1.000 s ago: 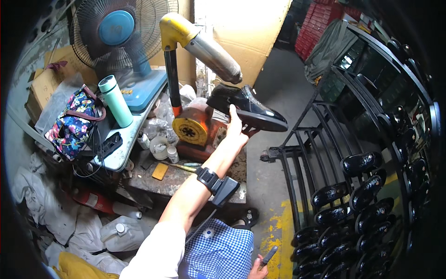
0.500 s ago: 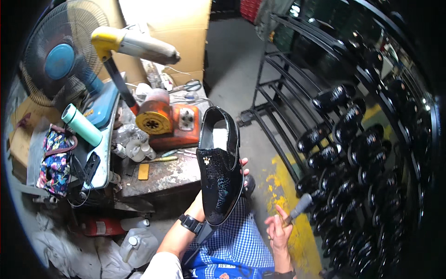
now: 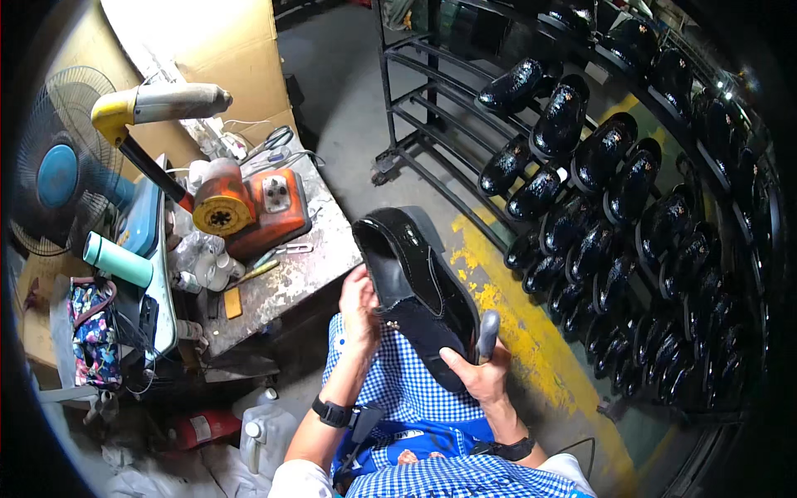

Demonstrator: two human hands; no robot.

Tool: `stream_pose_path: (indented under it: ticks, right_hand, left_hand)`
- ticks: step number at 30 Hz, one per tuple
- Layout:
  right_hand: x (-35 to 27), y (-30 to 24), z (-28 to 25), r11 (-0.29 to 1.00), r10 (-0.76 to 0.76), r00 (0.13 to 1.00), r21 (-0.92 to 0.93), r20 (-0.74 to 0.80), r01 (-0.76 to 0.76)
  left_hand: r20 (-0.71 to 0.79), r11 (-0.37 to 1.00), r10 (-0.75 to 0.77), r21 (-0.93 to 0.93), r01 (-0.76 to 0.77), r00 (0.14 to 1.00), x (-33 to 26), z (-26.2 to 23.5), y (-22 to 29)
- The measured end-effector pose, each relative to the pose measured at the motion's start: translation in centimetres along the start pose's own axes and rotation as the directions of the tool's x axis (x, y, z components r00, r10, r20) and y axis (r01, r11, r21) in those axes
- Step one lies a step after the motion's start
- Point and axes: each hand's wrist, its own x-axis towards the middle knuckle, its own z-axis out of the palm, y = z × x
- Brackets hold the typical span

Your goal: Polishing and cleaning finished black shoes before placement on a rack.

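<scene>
A black slip-on loafer [image 3: 440, 324] with a small metal ornament is held over my lap, its toe tilted down toward me and its opening facing up. My left hand [image 3: 359, 311] is closed at its left side, fingers curled against the edge by the opening. At the toe, my right hand [image 3: 486, 373] grips with the thumb pressed on the upper. The same hand also holds a tool with a rounded grey end [image 3: 488, 332], which sticks up beside the shoe; the rest of the tool is hidden in the fingers.
A worn bench [image 3: 282, 282] at left carries an orange machine with a yellow wheel [image 3: 224, 214]. A fan [image 3: 58, 174], a mint bottle [image 3: 116, 259] and a floral bag [image 3: 93, 340] are farther left. At right, a black rack [image 3: 448, 137] holds many glossy black shoes [image 3: 606, 153].
The loafer has turned and tilted, its toe swinging to the right. My right hand, with the tool, has come up onto the toe, and my left hand has shifted to the shoe's side. The view has shifted right.
</scene>
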Motion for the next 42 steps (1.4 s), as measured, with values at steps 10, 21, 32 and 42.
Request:
stream_pose_path:
  ticks: [10, 21, 32, 42]
  right_hand:
    - [-2.2, 2.0, -0.4, 0.901, -0.347, 0.930, -0.231, 0.122, 0.367]
    - [1.7, 1.0, -0.3, 0.912, -0.326, 0.865, -0.115, 0.382, 0.395]
    - [6.1, -1.1, -2.2, 0.935, -0.151, 0.720, -0.139, 0.677, 0.327]
    - [7.7, 1.8, -2.3, 0.979, -0.155, 0.732, 0.005, 0.663, 0.203]
  left_hand:
    - [0.305, 0.926, -0.089, 0.375, -0.034, 0.948, -4.4, 2.4, 3.5]
    - [0.093, 0.927, -0.078, 0.373, 0.038, 0.993, -3.6, -4.1, 3.8]
    - [0.294, 0.891, -0.210, 0.451, 0.059, 0.933, -3.5, -3.4, 3.5]
    - [0.318, 0.826, -0.192, 0.563, -0.022, 0.929, -3.9, -3.2, 2.9]
